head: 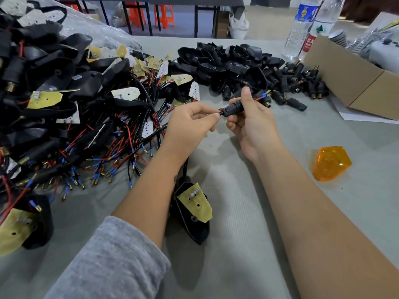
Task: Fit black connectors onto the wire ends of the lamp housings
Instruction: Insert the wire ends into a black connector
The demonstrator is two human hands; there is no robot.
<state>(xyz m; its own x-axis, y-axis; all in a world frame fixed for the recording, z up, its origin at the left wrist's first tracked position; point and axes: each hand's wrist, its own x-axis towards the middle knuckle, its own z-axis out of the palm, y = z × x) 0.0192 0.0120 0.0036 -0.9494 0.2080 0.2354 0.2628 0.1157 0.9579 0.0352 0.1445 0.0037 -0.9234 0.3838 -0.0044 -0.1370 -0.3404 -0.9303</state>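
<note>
Black connector [234,110] gripped by right hand [251,123] above grey table [248,223]; wire [219,113] entering its near end pinched by left hand [190,121]. Lamp housing [192,214] lying below, between forearms. Spare connectors [298,83] heaped beyond.

Head cam, looking down, close.

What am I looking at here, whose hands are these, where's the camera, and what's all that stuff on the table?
No machine here: a person's two bare hands, filmed by one camera worn on their head, looking down. The left hand pinches a wire; the right hand grips a black connector through which it runs. Its lamp housing lies between the forearms. On the grey table: a tangle of wired housings left, loose connectors behind, an orange lens right, plus a cardboard box and bottles.
</note>
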